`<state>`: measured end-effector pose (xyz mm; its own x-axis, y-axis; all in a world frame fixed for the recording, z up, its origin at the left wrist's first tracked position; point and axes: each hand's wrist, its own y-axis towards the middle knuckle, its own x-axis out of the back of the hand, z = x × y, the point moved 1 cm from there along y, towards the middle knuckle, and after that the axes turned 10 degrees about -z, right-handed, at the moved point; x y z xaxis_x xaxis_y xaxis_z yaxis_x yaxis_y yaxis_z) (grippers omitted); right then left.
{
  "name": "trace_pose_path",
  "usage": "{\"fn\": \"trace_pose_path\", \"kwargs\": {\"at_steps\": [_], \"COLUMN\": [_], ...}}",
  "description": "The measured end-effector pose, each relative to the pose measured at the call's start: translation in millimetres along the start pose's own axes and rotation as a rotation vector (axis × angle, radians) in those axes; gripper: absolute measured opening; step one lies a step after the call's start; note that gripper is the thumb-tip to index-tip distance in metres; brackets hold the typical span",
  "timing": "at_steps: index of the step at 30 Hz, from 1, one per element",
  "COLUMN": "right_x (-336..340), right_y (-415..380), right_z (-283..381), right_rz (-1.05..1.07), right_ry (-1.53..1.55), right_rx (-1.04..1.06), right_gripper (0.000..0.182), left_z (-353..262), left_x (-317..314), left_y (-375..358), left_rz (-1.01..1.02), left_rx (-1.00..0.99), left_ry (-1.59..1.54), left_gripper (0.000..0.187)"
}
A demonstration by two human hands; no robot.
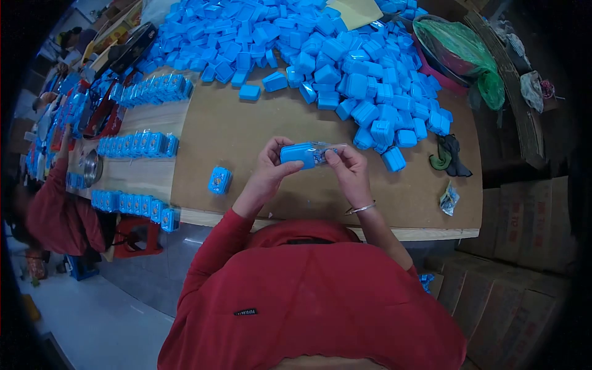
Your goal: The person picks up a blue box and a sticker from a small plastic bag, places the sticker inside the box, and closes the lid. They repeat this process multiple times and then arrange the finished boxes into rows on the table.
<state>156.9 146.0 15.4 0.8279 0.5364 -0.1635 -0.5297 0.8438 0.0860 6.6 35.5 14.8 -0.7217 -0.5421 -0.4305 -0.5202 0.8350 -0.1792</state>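
Over the middle of the brown table, my left hand [271, 168] grips a blue plastic box [297, 155] between thumb and fingers. My right hand [349, 169] pinches a clear packet [322, 154] with small dark and blue pieces, right against the box's right end. Whether the packet is inside the box or beside it, I cannot tell. To the left of my hands lies a single blue box with a printed label [219, 180]. A large heap of plain blue boxes [364, 80] spreads across the back of the table, with one box [249, 92] at its near edge.
Rows of labelled blue boxes [139, 145] stand on the left. Farther left, a person in a red sleeve [61, 213] sits by a metal bowl [92, 168]. On the right are a dark cloth [453, 157], a small packet [449, 200], a green bag [462, 49] and cardboard cartons [530, 216].
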Motion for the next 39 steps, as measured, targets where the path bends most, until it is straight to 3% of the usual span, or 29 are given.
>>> {"fn": "trace_pose_path", "kwargs": {"at_steps": [3,10,12,18,21,27,30,33,39], "right_x": [-2,-4,-4,-1,-5,-28,-35,-34,-26], "right_y": [-2,0,1,-3,-5,-10,-8,-10,-14], "right_z": [3,8,11,10,14,24,16,16,16], "right_rz": [0.007,0.006,0.000,-0.008,0.038,-0.118,-0.103,-0.001,-0.035], "right_ry": [-0.005,-0.065,-0.173,-0.180,-0.278,-0.679,-0.786,-0.793,-0.771], "right_rx": [-0.046,0.075,0.223,0.150,0.206,0.498,0.564,0.618,0.596], "right_gripper": [0.014,0.014,0.015,0.019,0.033,0.100,0.112,0.108,0.102], "left_z": [1,-4,-3,-4,-3,6,1,3,2], "left_x": [1,-5,-3,-5,-10,-24,-30,-23,-23], "left_y": [1,-4,-4,-5,-7,-9,-11,-4,-16], "left_rz": [-0.003,0.131,0.144,0.111,0.059,-0.039,-0.036,-0.013,-0.094], "left_rx": [-0.010,0.050,0.049,0.001,-0.029,-0.076,-0.001,-0.007,-0.011], "left_ry": [-0.028,0.011,0.031,0.054,0.059,0.037,-0.028,0.030,0.104], "left_gripper": [0.046,0.063,0.062,0.059,0.057,0.054,0.057,0.062,0.067]}}
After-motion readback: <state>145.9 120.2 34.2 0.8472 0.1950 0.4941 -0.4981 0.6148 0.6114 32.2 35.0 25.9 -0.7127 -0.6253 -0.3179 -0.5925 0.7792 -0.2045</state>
